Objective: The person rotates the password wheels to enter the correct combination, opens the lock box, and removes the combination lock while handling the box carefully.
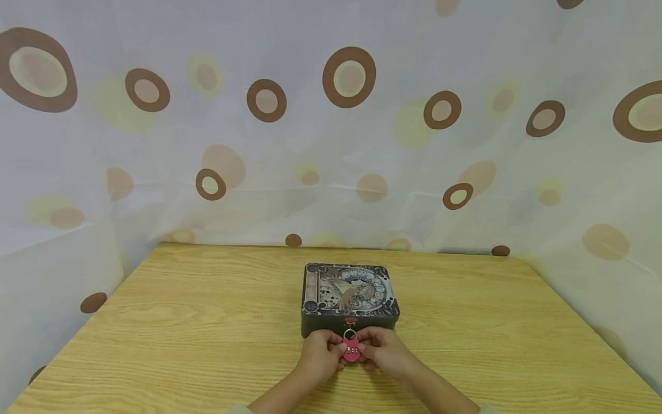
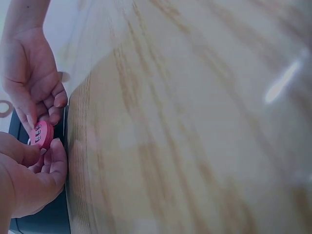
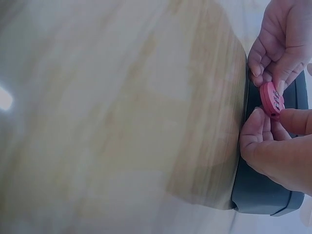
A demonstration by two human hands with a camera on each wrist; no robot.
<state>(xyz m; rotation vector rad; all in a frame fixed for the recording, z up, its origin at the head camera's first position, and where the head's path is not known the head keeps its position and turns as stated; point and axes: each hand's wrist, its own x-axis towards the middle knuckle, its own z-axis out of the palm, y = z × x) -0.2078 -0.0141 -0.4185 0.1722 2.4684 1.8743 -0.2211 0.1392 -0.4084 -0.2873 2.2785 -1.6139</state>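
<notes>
A pink combination padlock with several number dials hangs by its shackle at the front latch of a dark tin box with an ornate printed lid. My left hand pinches the padlock's left side between thumb and fingers. From the other side my right hand pinches its right edge. In the left wrist view the padlock sits between both sets of fingertips, in front of the box's dark wall. The right wrist view shows the padlock with its dials turned away from the tabletop. The digits are too small to read.
The box stands on a wood-grain table, its lid down. Behind and along the sides hangs a pale curtain printed with brown and yellow circles.
</notes>
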